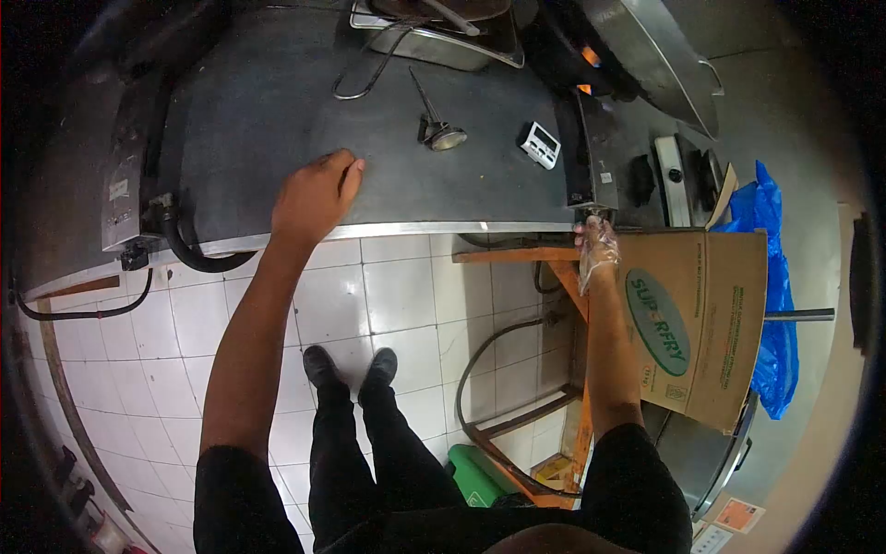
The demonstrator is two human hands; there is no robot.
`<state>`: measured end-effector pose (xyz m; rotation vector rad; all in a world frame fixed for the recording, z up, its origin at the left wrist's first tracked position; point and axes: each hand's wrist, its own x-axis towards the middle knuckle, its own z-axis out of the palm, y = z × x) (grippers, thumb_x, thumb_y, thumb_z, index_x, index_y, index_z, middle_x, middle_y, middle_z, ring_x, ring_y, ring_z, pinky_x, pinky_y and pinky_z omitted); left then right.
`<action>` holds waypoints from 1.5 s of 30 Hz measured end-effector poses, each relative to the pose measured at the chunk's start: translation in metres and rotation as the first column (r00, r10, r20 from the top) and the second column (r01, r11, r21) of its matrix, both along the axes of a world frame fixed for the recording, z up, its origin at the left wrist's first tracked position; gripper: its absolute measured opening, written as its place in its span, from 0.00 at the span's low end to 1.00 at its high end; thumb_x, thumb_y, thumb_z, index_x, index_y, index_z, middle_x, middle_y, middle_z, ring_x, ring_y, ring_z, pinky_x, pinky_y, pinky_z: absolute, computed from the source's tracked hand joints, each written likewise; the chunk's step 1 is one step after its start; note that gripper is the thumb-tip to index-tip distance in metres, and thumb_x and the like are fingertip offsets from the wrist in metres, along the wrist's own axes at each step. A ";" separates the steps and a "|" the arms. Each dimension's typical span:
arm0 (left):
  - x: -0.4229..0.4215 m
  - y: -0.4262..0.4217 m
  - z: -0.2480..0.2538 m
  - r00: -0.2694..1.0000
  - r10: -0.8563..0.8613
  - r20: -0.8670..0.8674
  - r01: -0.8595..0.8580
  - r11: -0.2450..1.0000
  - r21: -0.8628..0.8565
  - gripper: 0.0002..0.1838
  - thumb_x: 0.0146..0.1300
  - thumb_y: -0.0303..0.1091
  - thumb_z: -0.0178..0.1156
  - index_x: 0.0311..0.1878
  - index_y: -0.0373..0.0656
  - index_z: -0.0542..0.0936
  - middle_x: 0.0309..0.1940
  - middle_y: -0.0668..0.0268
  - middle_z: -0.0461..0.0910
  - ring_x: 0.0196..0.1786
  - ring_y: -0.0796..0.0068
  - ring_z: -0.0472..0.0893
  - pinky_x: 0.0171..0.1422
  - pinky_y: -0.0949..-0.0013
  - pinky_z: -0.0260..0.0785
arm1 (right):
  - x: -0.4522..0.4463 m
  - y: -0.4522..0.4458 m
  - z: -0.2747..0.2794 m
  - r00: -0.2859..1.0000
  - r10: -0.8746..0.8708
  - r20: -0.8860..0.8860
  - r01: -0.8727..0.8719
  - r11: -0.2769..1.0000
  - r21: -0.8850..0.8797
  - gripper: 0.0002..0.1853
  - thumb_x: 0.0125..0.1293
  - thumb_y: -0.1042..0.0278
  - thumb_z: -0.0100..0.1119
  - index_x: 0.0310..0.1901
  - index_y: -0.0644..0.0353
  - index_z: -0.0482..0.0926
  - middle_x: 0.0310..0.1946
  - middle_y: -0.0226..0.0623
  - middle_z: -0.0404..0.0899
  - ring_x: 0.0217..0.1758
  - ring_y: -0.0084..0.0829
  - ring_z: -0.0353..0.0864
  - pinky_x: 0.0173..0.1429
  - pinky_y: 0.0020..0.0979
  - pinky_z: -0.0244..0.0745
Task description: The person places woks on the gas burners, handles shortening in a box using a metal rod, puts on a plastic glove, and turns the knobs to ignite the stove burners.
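My bare left hand (317, 196) rests on the dark countertop (249, 120) near its metal edge. Its fingers are curled under in a loose fist, with nothing visible in them. My right hand (598, 242) wears a clear plastic glove. Its fingers close around the control knob (592, 213) at the front end of a gas burner (595, 157); they cover most of the knob. Orange flame (589, 57) shows under a dark pan (563, 37) at the back of that burner. A white digital timer (541, 145) and a dial thermometer (447, 138) with a long probe lie between my hands.
A metal tray (443, 54) with a hooked rod (355, 95) stands at the back. To the right are a large metal pan (664, 60), another burner (678, 175), a cardboard box (706, 314) and blue plastic (775, 360). A hose (461, 369) hangs below the counter, above a green container (480, 475).
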<state>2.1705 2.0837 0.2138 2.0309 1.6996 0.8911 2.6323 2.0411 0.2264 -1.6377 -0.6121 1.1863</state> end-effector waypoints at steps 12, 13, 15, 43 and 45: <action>-0.002 0.000 0.000 0.999 -0.037 0.040 0.036 0.999 0.026 0.13 0.61 0.40 0.49 0.27 0.41 0.73 0.22 0.59 0.77 0.25 0.60 0.78 0.30 0.62 0.70 | -0.027 -0.012 0.003 0.994 -0.055 0.097 0.040 0.988 0.152 0.13 0.58 0.56 0.58 0.38 0.52 0.68 0.24 0.27 0.72 0.22 0.20 0.66 0.26 0.23 0.60; -0.002 0.000 0.000 0.999 -0.036 0.038 0.035 0.999 0.028 0.13 0.61 0.40 0.49 0.27 0.41 0.73 0.22 0.59 0.77 0.25 0.60 0.78 0.30 0.62 0.70 | -0.027 -0.013 0.004 0.994 -0.055 0.095 0.040 0.987 0.154 0.13 0.58 0.56 0.58 0.38 0.52 0.68 0.24 0.27 0.72 0.22 0.20 0.66 0.26 0.23 0.60; -0.002 0.000 0.000 0.999 -0.027 0.025 0.025 0.998 0.053 0.13 0.61 0.40 0.49 0.27 0.41 0.73 0.22 0.59 0.77 0.25 0.59 0.78 0.31 0.61 0.70 | -0.027 -0.013 0.009 1.000 -0.006 0.001 0.006 0.989 0.151 0.15 0.57 0.54 0.59 0.37 0.51 0.67 0.25 0.29 0.73 0.23 0.21 0.68 0.26 0.22 0.62; -0.158 -0.125 -0.054 0.529 0.808 0.260 -0.847 0.486 0.214 0.20 0.67 0.43 0.39 0.45 0.32 0.66 0.39 0.55 0.69 0.40 0.64 0.68 0.48 0.66 0.59 | 0.002 -0.023 -0.047 0.979 -0.192 0.066 0.163 0.936 0.313 0.26 0.63 0.54 0.47 0.59 0.57 0.55 0.56 0.37 0.60 0.57 0.33 0.60 0.60 0.36 0.55; -0.180 -0.115 -0.062 0.489 0.768 0.414 -0.834 0.551 -0.039 0.23 0.67 0.46 0.36 0.36 0.33 0.71 0.28 0.58 0.73 0.31 0.68 0.71 0.39 0.68 0.63 | 0.009 -0.022 -0.058 0.981 -0.192 0.020 0.174 0.926 0.334 0.24 0.64 0.55 0.47 0.56 0.57 0.58 0.52 0.37 0.62 0.52 0.31 0.62 0.56 0.34 0.58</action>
